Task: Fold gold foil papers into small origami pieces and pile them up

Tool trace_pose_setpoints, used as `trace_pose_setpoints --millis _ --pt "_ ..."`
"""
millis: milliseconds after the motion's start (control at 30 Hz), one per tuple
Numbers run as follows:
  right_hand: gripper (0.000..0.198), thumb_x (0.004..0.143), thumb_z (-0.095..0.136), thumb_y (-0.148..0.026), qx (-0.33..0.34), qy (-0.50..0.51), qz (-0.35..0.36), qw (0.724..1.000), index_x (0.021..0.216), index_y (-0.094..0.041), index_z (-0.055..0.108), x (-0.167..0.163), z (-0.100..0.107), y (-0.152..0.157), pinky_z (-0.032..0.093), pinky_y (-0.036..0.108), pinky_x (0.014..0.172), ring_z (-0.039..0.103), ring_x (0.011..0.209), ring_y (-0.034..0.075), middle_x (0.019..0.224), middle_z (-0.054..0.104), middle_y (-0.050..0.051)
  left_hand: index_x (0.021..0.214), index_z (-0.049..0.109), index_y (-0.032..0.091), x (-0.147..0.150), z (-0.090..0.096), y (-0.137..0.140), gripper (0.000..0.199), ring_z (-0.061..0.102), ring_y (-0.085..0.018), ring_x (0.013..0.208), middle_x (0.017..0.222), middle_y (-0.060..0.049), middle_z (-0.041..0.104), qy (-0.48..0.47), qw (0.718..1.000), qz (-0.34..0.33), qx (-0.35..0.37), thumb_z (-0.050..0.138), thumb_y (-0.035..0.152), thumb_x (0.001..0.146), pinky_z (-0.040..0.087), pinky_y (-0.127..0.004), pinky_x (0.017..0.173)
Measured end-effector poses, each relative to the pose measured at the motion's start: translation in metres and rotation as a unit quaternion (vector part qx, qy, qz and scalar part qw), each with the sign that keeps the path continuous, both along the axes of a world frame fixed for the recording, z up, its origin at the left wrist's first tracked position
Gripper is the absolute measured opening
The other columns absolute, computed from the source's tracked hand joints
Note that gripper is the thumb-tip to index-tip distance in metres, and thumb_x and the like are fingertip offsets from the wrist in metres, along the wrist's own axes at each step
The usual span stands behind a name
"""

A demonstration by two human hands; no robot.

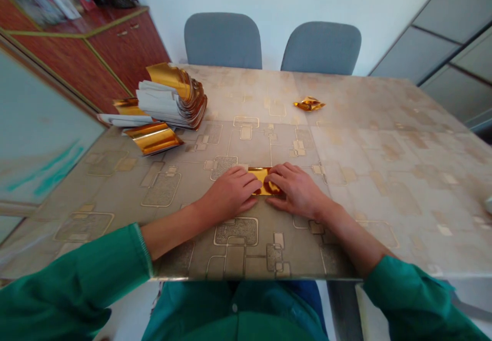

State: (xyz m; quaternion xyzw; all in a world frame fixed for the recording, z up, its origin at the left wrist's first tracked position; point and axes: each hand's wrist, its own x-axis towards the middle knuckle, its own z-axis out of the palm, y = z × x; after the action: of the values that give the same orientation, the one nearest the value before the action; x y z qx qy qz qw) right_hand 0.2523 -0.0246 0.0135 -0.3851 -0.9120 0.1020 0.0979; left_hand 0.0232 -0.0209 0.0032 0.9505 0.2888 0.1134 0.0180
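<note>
Between my two hands a small folded strip of gold foil paper (260, 177) lies flat on the patterned tablecloth. My left hand (236, 189) covers its left end, with fingers bent together over the foil and the thumb at its near edge. Over the right end rests my right hand (294, 187), its fingers curled onto the shiny surface and its thumb below. Both ends of the strip are hidden under my fingers. Beyond it, towards the far side, sits a folded gold foil piece (309, 104) with pointed ends, apart from my hands.
A thick stack of gold and white foil paper (172, 100) leans at the far left of the table (246, 248), with a loose gold sheet (154, 137) before it. Two grey chairs (223, 41) stand behind the table. A wooden cabinet (126, 48) is at the left.
</note>
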Motion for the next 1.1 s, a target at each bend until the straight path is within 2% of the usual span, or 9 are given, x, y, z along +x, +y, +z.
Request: trace_pose_setpoints --millis 100,300,433,500,600,733,900,1100 --pt "0.021 0.086 0.063 -0.037 0.015 -0.006 -0.005 1.000 0.097 -0.019 0.060 -0.001 0.000 -0.002 0.042 0.037 0.084 0.051 0.097 0.024 0.105 0.061 0.010 0.092 0.063 0.013 0.009 0.000 0.002 0.013 0.061 -0.024 0.087 0.092 -0.008 0.067 0.013 0.999 0.005 0.032 0.055 0.022 0.091 0.051 -0.037 0.083" --pt "0.013 0.087 0.057 -0.022 0.029 0.029 -0.010 0.999 0.098 -0.019 0.062 0.002 -0.008 0.000 0.042 0.035 0.082 0.053 0.097 0.023 0.104 0.064 0.009 0.091 0.062 0.012 0.007 -0.005 0.000 0.016 0.061 -0.022 0.082 0.083 -0.008 0.066 -0.026 0.998 0.043 0.046 0.046 0.014 0.093 0.051 -0.034 0.079" --pt "0.012 0.093 0.053 -0.023 0.003 0.090 -0.010 0.996 0.095 -0.019 0.063 0.007 -0.013 0.009 0.042 0.034 0.082 0.056 0.093 0.021 0.099 0.067 0.008 0.096 0.060 0.014 0.003 -0.007 0.004 0.011 0.062 -0.022 0.085 0.090 -0.008 0.067 -0.076 0.995 0.071 -0.005 0.054 0.023 0.092 0.051 -0.034 0.078" --pt "0.015 0.096 0.052 -0.027 -0.018 0.114 -0.004 0.993 0.096 -0.020 0.064 0.011 -0.013 0.013 0.041 0.034 0.081 0.057 0.091 0.020 0.097 0.068 0.007 0.100 0.059 0.015 0.002 -0.007 0.007 0.015 0.063 -0.022 0.087 0.094 -0.008 0.068 -0.092 0.990 0.091 -0.048 0.060 0.026 0.089 0.050 -0.033 0.077" --pt "0.017 0.097 0.051 -0.030 -0.041 0.144 -0.006 0.989 0.098 -0.020 0.065 0.015 -0.013 0.017 0.040 0.034 0.081 0.058 0.086 0.019 0.092 0.069 0.005 0.101 0.058 0.017 0.003 -0.007 0.012 0.015 0.064 -0.020 0.082 0.093 -0.006 0.068 -0.115 0.979 0.123 -0.112 0.061 0.024 0.088 0.049 -0.031 0.074" --pt "0.025 0.100 0.046 -0.035 -0.054 0.167 -0.013 0.984 0.099 -0.020 0.066 0.017 -0.014 0.021 0.038 0.035 0.083 0.058 0.082 0.018 0.087 0.069 0.003 0.096 0.058 0.018 0.007 -0.006 0.016 0.008 0.063 -0.020 0.082 0.088 -0.004 0.069 -0.136 0.974 0.148 -0.108 0.059 0.022 0.090 0.047 -0.032 0.077" --pt "0.030 0.100 0.046 -0.036 -0.058 0.164 -0.088 0.981 0.083 -0.020 0.066 0.013 -0.019 0.022 0.034 0.035 0.082 0.054 0.075 0.017 0.074 0.065 0.000 0.091 0.059 0.018 0.012 -0.008 0.018 0.006 0.061 -0.021 0.082 0.084 -0.003 0.067 -0.141 0.970 0.179 -0.083 0.060 0.023 0.090 0.044 -0.035 0.082" --pt "0.014 0.090 0.063 -0.033 -0.009 0.146 -0.199 0.969 0.082 -0.023 0.069 0.004 -0.025 0.018 0.031 0.037 0.083 0.051 0.085 0.021 0.082 0.063 0.002 0.095 0.060 0.019 0.016 -0.012 0.017 0.011 0.059 -0.021 0.082 0.084 -0.003 0.065 -0.126 0.970 0.198 -0.061 0.060 0.029 0.092 0.042 -0.034 0.080"
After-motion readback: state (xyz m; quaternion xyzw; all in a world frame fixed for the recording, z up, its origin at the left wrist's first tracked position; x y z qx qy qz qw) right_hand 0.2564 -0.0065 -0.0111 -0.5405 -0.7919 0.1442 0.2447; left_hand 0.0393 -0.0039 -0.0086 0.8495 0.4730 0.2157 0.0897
